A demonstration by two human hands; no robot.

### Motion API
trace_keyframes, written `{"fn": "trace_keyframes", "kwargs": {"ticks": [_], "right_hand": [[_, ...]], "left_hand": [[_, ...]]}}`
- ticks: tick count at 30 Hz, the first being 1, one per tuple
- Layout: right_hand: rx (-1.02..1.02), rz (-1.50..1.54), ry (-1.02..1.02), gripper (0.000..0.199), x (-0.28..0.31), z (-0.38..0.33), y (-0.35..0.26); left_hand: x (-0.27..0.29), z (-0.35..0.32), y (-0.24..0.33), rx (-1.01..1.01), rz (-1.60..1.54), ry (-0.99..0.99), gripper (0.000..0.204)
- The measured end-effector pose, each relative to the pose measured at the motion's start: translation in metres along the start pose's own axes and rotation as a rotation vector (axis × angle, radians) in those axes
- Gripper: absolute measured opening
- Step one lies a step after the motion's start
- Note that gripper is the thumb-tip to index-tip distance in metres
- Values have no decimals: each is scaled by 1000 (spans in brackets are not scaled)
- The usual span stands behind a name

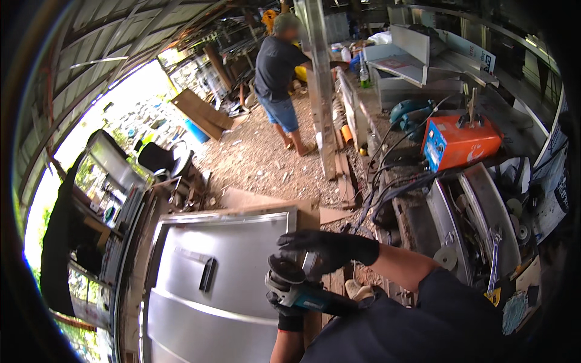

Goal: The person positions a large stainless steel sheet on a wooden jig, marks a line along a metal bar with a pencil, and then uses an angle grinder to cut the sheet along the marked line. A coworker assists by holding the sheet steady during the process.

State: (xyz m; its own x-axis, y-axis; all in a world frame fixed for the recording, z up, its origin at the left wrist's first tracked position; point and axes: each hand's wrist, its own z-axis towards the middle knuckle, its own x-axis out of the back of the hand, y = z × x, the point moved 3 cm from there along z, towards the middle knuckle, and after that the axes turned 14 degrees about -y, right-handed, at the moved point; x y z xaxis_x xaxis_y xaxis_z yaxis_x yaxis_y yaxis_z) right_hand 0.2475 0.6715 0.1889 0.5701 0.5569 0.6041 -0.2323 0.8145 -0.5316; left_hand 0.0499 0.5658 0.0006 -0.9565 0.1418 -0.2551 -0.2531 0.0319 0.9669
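A: What's nearest?

B: A teal-and-black angle grinder (pixel 311 299) with a round disc (pixel 287 270), in front of the wearer's body. The black-gloved left hand (pixel 286 307) seems wrapped round it from below, fingers closed on it.

A: And the other hand?

B: The black-gloved right hand (pixel 331 249) reaches above the tool, upper fingers stretched out close to the disc. The lower ones are hidden, so I can't tell whether they hold anything.

A: That worries me.

B: Me too. If the grinder started now, the disc could catch that glove. One-handed support might also let it kick or slip.

A: Onto what?

B: The framed, silvery sheet-metal panel (pixel 242 266) just left, with its black rectangular fitting (pixel 207 274). A slip could gouge it.

A: Further off?

B: Dark loose cables (pixel 380 199) that could snag a foot, then an orange box-shaped machine (pixel 463 142). Beyond, a person in blue shorts (pixel 278 78) could meet flying sparks.
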Motion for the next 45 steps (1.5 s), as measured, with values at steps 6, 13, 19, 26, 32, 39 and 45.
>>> {"fn": "trace_keyframes", "kwargs": {"ticks": [6, 13, 19, 26, 32, 39, 45], "right_hand": [[6, 39, -309, 97, 39, -5, 37], [-295, 248, -199, 86, 73, -35, 72], [-133, -220, 26, 63, 74, -80, 97], [-795, -140, 396, 43, 130, -141, 93], [-897, 266, 610, 47, 162, -181, 95], [-946, 566, 664, 74, 108, -189, 81], [-1046, 518, 462, 87, 54, -227, 98]], "left_hand": [[-41, 75, 2, -79, 997, -282, 83], [-68, 112, -12, 164, 193, -246, 102], [-104, 153, -1, -183, 956, -367, 55], [-185, 200, -13, 286, -772, -453, 48], [-220, 223, 19, 36, -152, -508, 73], [-201, 236, -8, 26, -179, -120, 61], [-207, 229, 11, 5, -213, -96, 60]]}}
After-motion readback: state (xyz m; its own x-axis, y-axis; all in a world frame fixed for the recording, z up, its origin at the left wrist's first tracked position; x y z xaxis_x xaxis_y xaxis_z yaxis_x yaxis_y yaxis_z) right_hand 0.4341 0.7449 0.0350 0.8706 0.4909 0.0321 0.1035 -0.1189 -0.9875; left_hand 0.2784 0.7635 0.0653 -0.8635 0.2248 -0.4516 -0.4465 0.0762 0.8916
